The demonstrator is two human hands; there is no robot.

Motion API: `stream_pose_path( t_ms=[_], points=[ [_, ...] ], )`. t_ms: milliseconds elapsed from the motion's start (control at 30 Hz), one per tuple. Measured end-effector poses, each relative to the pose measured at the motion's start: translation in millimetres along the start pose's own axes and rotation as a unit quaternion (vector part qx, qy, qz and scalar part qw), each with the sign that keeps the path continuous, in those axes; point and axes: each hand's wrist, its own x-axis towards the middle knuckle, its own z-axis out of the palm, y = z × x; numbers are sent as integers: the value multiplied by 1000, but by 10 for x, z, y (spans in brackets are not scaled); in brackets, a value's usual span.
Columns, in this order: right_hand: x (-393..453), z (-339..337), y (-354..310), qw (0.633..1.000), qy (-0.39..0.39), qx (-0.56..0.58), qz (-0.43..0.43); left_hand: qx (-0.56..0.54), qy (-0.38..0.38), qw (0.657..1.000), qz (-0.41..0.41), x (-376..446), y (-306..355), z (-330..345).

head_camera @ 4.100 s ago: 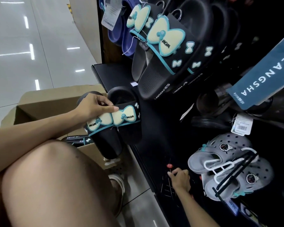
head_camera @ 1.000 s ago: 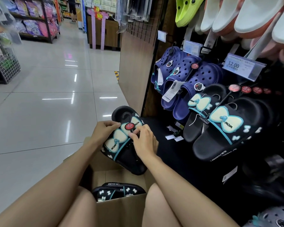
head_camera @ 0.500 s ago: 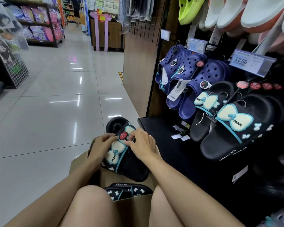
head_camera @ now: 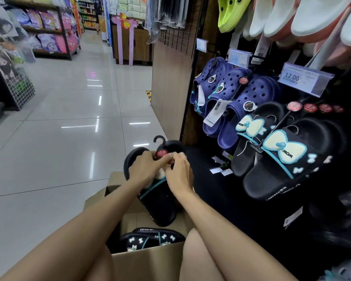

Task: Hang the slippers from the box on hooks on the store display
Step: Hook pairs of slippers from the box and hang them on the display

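Head view: since half a second ago a black hanger hook point(head_camera: 159, 139) has come clear above the slipper pair point(head_camera: 156, 191), held over the box point(head_camera: 150, 262). Left hand point(head_camera: 145, 169) and right hand point(head_camera: 178, 175) have curled fingers pinching at its red tag point(head_camera: 162, 153). One more pair point(head_camera: 150, 239) lies in the box; two bow slippers point(head_camera: 280, 159) and three navy clogs point(head_camera: 231, 102) hang on the display.

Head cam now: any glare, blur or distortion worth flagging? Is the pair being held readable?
Head view: ceiling lights streak across the glossy floor; wide-angle bending curves the display panel and edges; left shelves look soft. The display's lower right is very dark. The held slippers are sharp, but the left hand and right hand cover the bows; the red hanger tag is legible.
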Motion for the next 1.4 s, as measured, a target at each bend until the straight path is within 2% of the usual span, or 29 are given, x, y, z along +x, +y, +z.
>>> stream_pose_path(
  t_ms=[133,233,367,500,700,933,1167,1400],
  points=[
    [-5,-19,81,1000,-14,-9,9,-26,-1,1000,12,-24,-42,69],
    [16,-5,104,1000,-14,15,9,0,8,1000,21,11,-48,4],
    [33,6,145,998,-54,17,-41,9,16,1000,1,49,-164,-70],
    [55,-49,220,997,-8,67,-29,42,12,999,-10,53,-249,-125],
    [19,-104,319,996,-94,-11,2,65,-18,998,5,37,-274,-141],
    [-25,-154,259,982,-152,-112,-19,76,-45,996,28,54,-296,-136],
    [-5,-85,350,969,-217,-117,25,166,-75,982,58,3,-230,-146],
    [5,-57,449,966,-223,-116,50,255,-84,959,91,-22,-291,-147]
  ],
)
